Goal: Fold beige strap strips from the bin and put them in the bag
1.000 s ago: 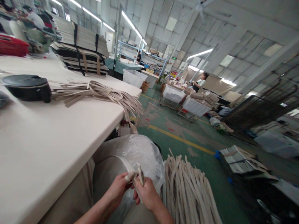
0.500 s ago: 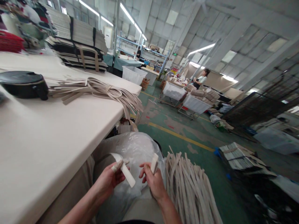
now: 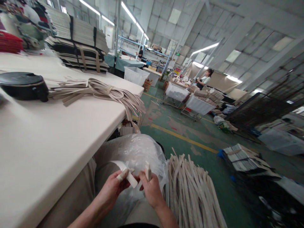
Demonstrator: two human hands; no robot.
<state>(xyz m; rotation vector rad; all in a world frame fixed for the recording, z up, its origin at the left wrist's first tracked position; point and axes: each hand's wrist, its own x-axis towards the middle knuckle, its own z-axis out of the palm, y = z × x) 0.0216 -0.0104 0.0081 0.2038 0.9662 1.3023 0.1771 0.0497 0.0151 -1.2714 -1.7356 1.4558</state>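
Observation:
My left hand (image 3: 115, 187) pinches one end of a pale beige strap (image 3: 125, 172) that curves over my lap. My right hand (image 3: 149, 189) grips the other end of the strap, which sticks up between its fingers. Both hands sit close together over a crinkled clear plastic bag (image 3: 137, 152) on my knees. Just right of my right hand stands a thick bundle of the same beige straps (image 3: 190, 193), fanned upward from the floor.
A white worktable (image 3: 59, 139) runs along my left with a tied bunch of straps (image 3: 102, 93) and a black round object (image 3: 23, 85). Strapped stacks of flat sheets (image 3: 78, 47) lie behind. A person (image 3: 204, 80) stands by white bins (image 3: 197, 106) across the green floor.
My hands came apart half a second ago with a strap end in each, and have now drawn back together over the plastic bag.

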